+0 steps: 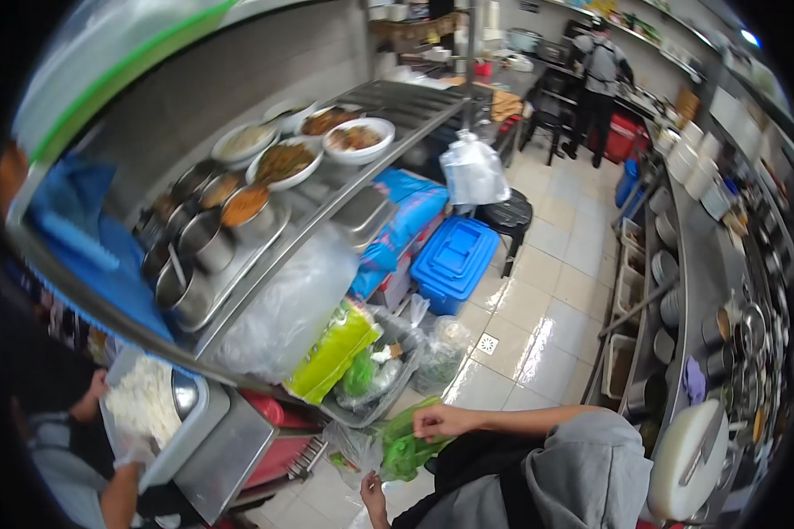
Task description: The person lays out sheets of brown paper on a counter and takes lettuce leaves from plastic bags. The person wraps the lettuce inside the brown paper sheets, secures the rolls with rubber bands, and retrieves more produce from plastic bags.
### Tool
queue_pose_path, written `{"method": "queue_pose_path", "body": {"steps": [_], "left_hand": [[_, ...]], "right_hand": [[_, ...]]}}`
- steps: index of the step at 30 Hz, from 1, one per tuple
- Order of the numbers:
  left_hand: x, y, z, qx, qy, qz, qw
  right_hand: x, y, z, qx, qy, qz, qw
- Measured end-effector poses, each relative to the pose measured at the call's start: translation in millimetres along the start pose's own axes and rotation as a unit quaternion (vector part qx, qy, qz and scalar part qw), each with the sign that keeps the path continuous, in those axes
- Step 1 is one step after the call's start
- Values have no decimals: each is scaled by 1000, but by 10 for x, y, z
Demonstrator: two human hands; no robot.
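My right hand [439, 421] reaches in from the right, its fingers closed on the upper part of a green plastic bag [406, 445]. Lower and to the left, my left hand [373, 495] has its fingertips pinched at the edge of a clear plastic bag [348, 451]. Small green and reddish pieces show through the clear bag, but I cannot make out what they are. Both bags are side by side, low over the tiled floor, and partly touch each other.
Left, a metal shelf [313, 207] holds bowls of food and metal pots. Beneath are a grey crate [397, 375] and a blue lidded bin [454, 256]. A co-worker's gloved hand [134, 451] is at a tub of white food. Another person [600, 66] stands farther back.
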State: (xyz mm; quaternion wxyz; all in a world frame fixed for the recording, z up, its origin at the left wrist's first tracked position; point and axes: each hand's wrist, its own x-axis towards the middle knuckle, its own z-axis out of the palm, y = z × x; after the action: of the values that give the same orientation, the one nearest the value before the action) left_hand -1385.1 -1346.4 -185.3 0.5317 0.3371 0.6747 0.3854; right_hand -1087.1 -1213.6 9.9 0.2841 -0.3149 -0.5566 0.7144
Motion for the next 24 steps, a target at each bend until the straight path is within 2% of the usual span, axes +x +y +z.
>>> {"method": "queue_pose_path", "body": {"steps": [2,4,7,11,15,19,22,24], "left_hand": [[-31,689,223,27,-62,56,996],[-58,1438,636,55,-148,114,981],[-57,2230,1446,120,-265,205,934],[-186,2977,2889,242,-372,379,812],[-323,3282,4333,319,-396,503,699],[-368,3318,5871,335,-550,431,632],[-432,3251,6535,392,-577,449,559],[-467,3315,6859,411,-591,426,548]], "right_hand": [[-398,-142,-259,-48,76,-15,996],[-782,-152,-520,-26,152,-23,988],[-1380,-254,-847,-11,253,-28,967],[-2213,-374,-1430,25,345,-27,938],[-3025,-475,-2085,42,421,-58,904],[-3785,-545,-2804,30,474,-73,877],[-4142,-576,-3265,-38,506,-31,861],[-4408,-701,-3596,-48,537,-23,842]]}}
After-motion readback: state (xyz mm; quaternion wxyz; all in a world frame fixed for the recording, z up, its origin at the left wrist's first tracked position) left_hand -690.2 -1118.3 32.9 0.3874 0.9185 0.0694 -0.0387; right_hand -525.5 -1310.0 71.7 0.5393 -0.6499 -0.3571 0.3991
